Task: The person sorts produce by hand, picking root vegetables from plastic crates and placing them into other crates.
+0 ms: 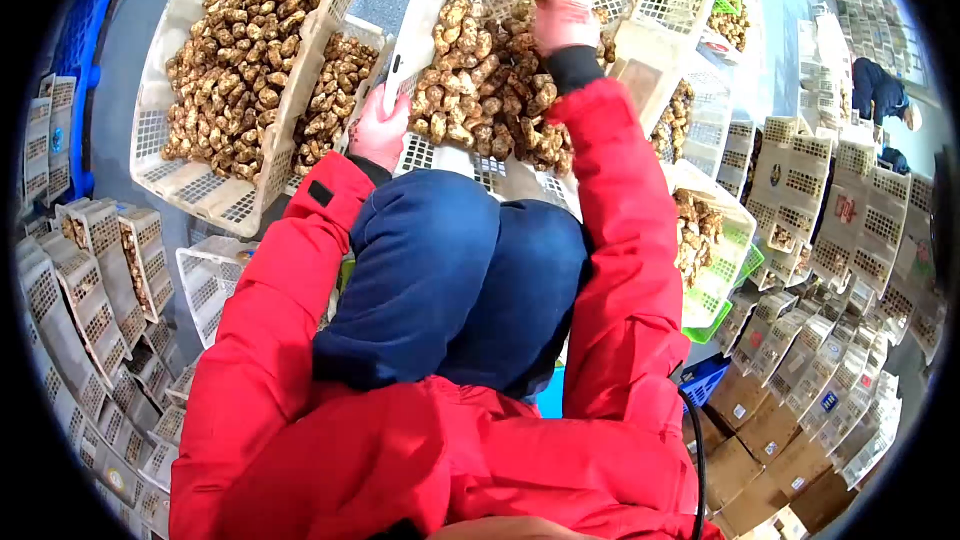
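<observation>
A white plastic crate (405, 35) stands in front of my knees, partly filled with knobbly brown tubers (478, 90). My left hand (380, 127), in a pink glove, is closed on a white object at the crate's near left edge; whether that is the rim or a separate tool is not clear. Over the far part of the same crate is my right hand (563, 18), also gloved in pink, with its fingers bent down at the tubers. What its fingers hold, if anything, is hidden.
Another white crate (150, 130), heaped with tubers, stands at the left. More crates of tubers line the right side. Stacked crates (800, 180) and cardboard boxes (775, 420) fill the right. A person (880, 90) in dark clothes bends far right.
</observation>
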The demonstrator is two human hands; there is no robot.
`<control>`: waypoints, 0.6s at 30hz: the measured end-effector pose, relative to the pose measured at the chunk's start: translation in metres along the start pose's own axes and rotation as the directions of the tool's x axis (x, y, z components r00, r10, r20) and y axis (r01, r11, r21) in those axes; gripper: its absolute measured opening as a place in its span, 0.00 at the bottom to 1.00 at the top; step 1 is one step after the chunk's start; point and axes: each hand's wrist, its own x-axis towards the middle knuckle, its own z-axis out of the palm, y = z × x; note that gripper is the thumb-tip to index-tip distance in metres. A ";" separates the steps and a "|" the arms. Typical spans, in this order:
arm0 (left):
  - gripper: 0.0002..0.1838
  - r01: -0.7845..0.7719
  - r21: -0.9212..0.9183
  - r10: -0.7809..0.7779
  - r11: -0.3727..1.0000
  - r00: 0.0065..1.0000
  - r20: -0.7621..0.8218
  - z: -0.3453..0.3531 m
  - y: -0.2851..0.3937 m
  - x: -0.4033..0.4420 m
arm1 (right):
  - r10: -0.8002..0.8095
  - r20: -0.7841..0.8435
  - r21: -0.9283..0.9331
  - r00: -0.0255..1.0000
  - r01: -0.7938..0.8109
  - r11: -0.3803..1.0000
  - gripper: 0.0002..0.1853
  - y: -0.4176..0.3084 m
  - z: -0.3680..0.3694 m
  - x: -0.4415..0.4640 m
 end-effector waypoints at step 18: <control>0.16 -0.061 0.217 0.061 0.974 0.998 0.004 -0.004 0.006 -0.002 | -0.173 0.228 0.562 0.958 0.016 0.827 0.22 -0.024 0.040 0.008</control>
